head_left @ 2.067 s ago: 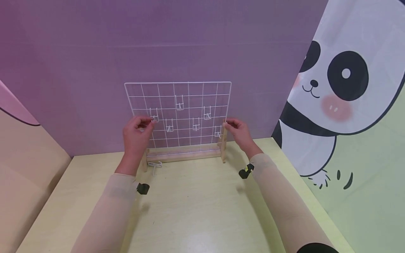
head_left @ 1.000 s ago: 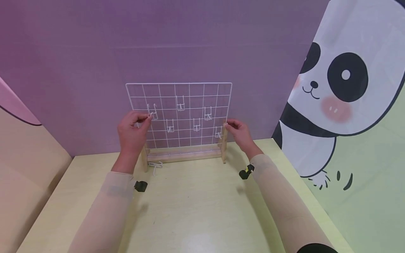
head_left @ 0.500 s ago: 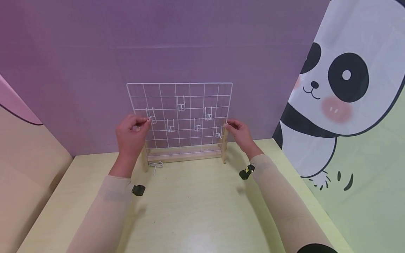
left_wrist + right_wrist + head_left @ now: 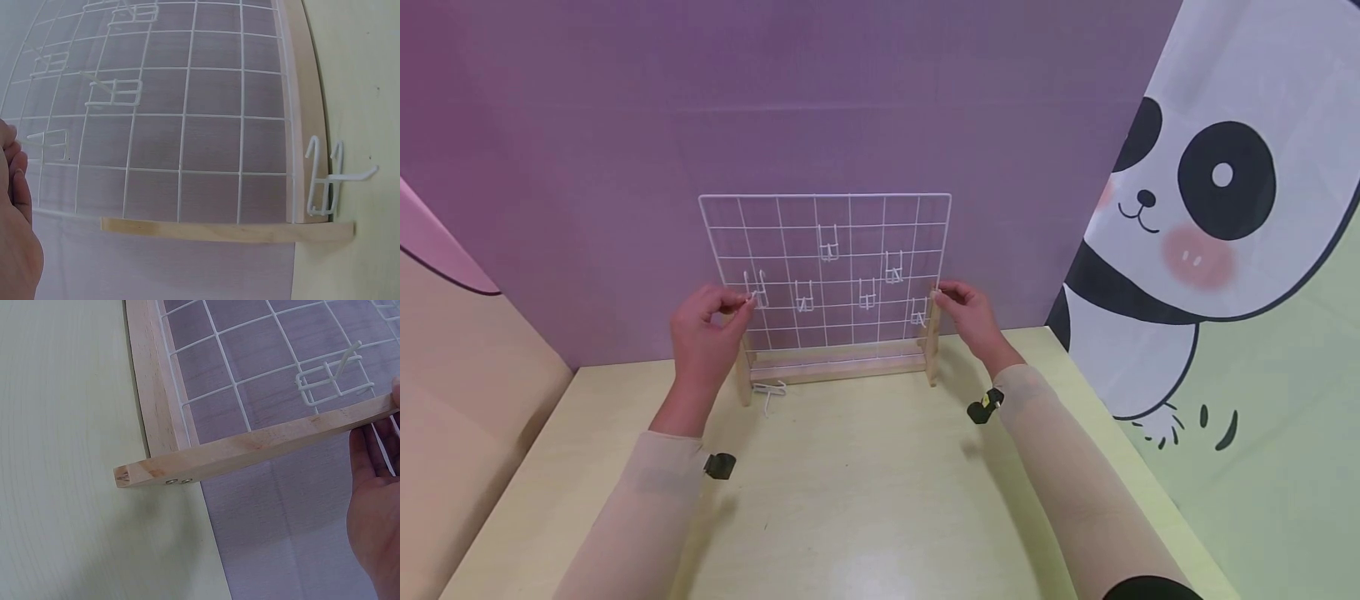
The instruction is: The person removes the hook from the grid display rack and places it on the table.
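A white wire grid panel (image 4: 823, 196) stands in a wooden base (image 4: 838, 368) at the back of the table. At the panel's left side, my left hand (image 4: 703, 333) pinches the prong of a white wire hook (image 4: 761, 297) between thumb and forefinger. This hook's two bent ends lie against the grid wires in the head view. My right hand (image 4: 973, 323) grips the right wooden upright (image 4: 262, 439) and the panel's edge beside it, steadying thumb in front and fingers behind. Several similar hooks, such as one near the top middle (image 4: 828, 250), hang on the grid.
A loose white hook (image 4: 325, 181) lies on the table by the base's left foot (image 4: 228, 232). Behind the panel rises a purple backdrop (image 4: 820, 100). To the right hangs a panda-printed cloth (image 4: 1247, 275). Pale tabletop (image 4: 850, 475) extends in front.
My left hand first lifts the hook a little, then brings it down and slightly left, one grid row lower. My right hand keeps its place at the right upright.
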Demonstrator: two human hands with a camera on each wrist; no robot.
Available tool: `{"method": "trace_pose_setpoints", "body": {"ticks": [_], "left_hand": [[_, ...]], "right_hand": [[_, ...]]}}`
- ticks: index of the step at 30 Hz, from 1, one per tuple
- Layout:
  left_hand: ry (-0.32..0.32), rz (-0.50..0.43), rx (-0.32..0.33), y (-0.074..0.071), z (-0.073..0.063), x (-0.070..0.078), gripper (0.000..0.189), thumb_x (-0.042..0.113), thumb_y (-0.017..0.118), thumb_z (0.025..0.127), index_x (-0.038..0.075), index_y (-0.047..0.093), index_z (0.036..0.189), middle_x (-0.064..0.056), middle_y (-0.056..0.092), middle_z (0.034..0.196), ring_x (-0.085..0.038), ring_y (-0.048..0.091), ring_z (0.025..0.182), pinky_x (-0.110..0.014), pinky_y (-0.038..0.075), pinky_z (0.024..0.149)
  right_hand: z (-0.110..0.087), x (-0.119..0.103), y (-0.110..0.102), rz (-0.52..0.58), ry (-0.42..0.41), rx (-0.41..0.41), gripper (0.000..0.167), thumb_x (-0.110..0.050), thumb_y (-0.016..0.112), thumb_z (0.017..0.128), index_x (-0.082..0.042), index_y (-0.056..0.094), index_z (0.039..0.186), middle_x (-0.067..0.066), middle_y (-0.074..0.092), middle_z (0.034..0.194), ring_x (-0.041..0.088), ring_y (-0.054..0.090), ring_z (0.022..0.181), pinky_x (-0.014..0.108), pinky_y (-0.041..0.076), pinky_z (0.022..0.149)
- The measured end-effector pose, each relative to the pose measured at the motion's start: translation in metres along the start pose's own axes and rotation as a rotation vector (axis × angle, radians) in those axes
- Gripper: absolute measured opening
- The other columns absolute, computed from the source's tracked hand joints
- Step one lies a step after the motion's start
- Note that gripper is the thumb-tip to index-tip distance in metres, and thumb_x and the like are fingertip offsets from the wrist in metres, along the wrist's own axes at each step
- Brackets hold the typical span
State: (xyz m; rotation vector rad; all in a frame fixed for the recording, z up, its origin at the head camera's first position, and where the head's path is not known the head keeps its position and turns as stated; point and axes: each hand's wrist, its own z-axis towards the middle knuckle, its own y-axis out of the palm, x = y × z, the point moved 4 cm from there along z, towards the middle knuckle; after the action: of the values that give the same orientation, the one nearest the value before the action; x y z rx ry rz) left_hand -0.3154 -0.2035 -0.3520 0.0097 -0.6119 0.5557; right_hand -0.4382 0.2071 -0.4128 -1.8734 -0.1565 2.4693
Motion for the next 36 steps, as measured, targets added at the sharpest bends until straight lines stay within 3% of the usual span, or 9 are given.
{"method": "trace_pose_setpoints", "body": {"ticks": [8,16,25,36], "left_hand": [[-0.030,0.025,-0.069,-0.003,-0.010,-0.011,0.006,-0.009,0.083,0.093,-0.004,0.080,0.095,-0.015,0.075,0.091,-0.004,0.061,0.089,-0.018,0.051,0.081],[-0.017,0.037,-0.080,-0.006,-0.017,-0.014,0.008,-0.011,0.083,0.092,-0.005,0.080,0.095,-0.017,0.075,0.092,-0.002,0.061,0.088,-0.014,0.049,0.083],[-0.055,0.063,-0.124,-0.005,-0.027,-0.020,0.008,-0.009,0.083,0.094,-0.002,0.081,0.098,-0.015,0.077,0.095,-0.005,0.062,0.089,-0.012,0.051,0.081],[-0.031,0.055,-0.168,0.000,-0.037,-0.028,0.012,-0.011,0.083,0.092,0.000,0.080,0.096,-0.013,0.077,0.094,-0.010,0.062,0.088,-0.012,0.051,0.080]], "right_hand": [[-0.001,-0.001,0.000,0.000,0.011,0.001,0.035,-0.014,0.072,0.109,0.007,0.070,0.137,-0.003,0.071,0.116,0.015,0.062,0.113,0.025,0.052,0.103],[0.000,0.000,-0.001,-0.005,0.008,0.009,0.032,-0.012,0.073,0.109,0.005,0.071,0.136,-0.002,0.072,0.117,0.015,0.062,0.112,0.027,0.052,0.103],[0.000,0.001,-0.001,-0.016,0.009,0.014,0.032,-0.014,0.073,0.109,0.004,0.072,0.136,-0.002,0.073,0.117,0.015,0.062,0.112,0.027,0.052,0.103],[0.000,0.001,0.000,-0.011,0.007,0.016,0.032,-0.013,0.073,0.109,0.004,0.072,0.135,-0.003,0.072,0.115,0.016,0.062,0.110,0.029,0.052,0.102]]}}
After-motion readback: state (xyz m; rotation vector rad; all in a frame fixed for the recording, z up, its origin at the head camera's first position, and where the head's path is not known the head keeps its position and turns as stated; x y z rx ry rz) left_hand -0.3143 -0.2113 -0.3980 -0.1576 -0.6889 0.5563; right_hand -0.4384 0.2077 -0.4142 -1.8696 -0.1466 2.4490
